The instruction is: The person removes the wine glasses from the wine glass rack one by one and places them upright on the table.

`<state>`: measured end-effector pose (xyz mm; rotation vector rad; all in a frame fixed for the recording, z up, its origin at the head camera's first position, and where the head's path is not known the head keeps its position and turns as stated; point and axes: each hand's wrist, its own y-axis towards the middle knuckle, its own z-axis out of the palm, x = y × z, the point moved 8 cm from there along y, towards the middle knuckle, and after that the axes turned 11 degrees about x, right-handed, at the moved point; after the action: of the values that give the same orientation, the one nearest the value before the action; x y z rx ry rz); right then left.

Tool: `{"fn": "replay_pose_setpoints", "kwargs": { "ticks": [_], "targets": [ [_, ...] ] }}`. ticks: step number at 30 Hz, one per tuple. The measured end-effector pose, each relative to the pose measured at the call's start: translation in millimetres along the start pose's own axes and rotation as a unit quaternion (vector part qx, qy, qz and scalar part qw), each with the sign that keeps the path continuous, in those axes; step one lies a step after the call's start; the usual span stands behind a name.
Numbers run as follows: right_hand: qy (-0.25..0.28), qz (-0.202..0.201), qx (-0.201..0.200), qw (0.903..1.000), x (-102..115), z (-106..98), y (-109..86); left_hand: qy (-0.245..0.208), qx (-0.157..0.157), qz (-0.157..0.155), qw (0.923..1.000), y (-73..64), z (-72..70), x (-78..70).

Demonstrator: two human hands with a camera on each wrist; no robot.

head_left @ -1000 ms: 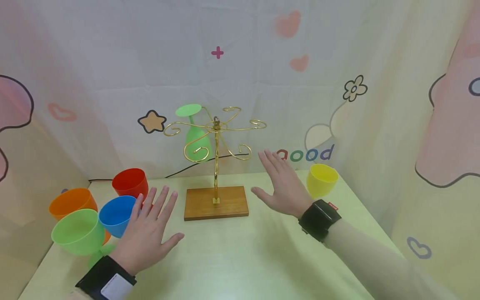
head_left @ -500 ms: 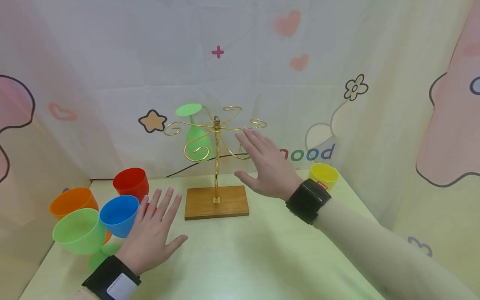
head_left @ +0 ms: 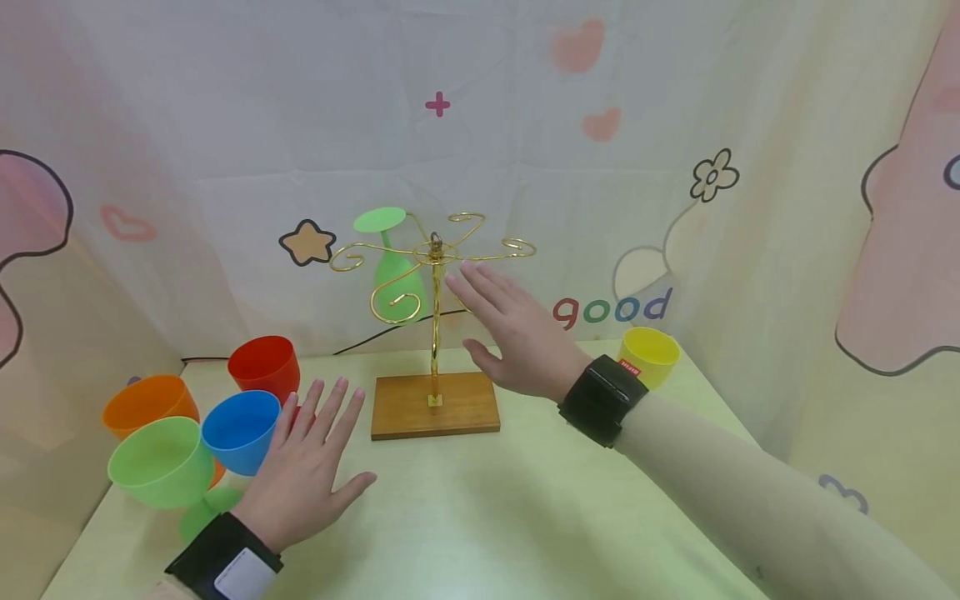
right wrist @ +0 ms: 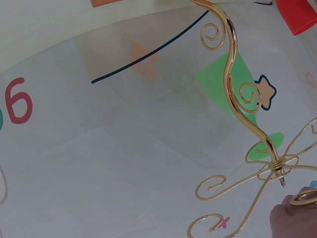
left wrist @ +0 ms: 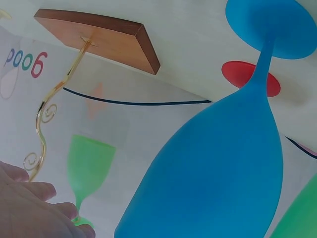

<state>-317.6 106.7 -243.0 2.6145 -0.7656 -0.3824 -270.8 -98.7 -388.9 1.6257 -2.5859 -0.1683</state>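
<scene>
A gold metal rack [head_left: 436, 342] with several curled arms stands on a wooden base [head_left: 397, 417]. From one rear-left arm a green goblet [head_left: 397, 283] hangs upside down by its foot. My right hand [head_left: 517, 333], fingers extended and holding nothing, is close to the rack's front-right arm, covering most of that curl in the head view. In the right wrist view a gold curl crosses the fingers [right wrist: 292, 215]. My left hand [head_left: 300, 475] hovers with spread fingers over the table, beside a blue goblet [head_left: 234, 429], which looms large in the left wrist view.
Upright at the left stand a red goblet [head_left: 262, 362], an orange goblet [head_left: 146, 404] and another green goblet [head_left: 161, 467], grouped around the blue one. A yellow cup [head_left: 651, 354] is at the back right, partly behind my right wrist. A printed curtain [head_left: 495, 183] hangs behind.
My right hand has moved left from the table's right side to the rack's front-right arm. The left hand has shifted slightly right, still spread. Rack and goblets stay put.
</scene>
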Motion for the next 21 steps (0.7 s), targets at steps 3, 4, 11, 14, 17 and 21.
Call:
{"fn": "replay_pose_setpoints", "kwargs": {
  "ticks": [3,4,11,14,17,21],
  "targets": [
    [0.0,-0.005,0.003,1.0,1.3,0.2,1.0,0.0,0.001,-0.002,1.0,0.3,0.4,0.5],
    [0.0,-0.005,0.005,1.0,1.6,0.2,1.3,0.0,0.002,-0.002,1.0,0.3,0.5,0.6],
    [-0.003,0.018,0.021,0.9996,-1.0,2.3,2.7,-0.005,0.0,-0.004,1.0,2.6,-2.5,1.9],
    [0.003,0.028,0.03,0.9991,-2.6,3.2,2.5,-0.002,-0.02,-0.009,0.9998,9.7,-20.7,7.6],
    [0.007,0.032,0.034,0.9989,-3.1,3.5,2.5,0.007,-0.06,-0.014,0.9981,23.9,-59.9,20.4],
    [0.012,0.026,0.025,0.9993,-1.6,4.0,4.1,0.01,-0.097,-0.022,0.995,58.1,-115.6,53.2]
  ]
}}
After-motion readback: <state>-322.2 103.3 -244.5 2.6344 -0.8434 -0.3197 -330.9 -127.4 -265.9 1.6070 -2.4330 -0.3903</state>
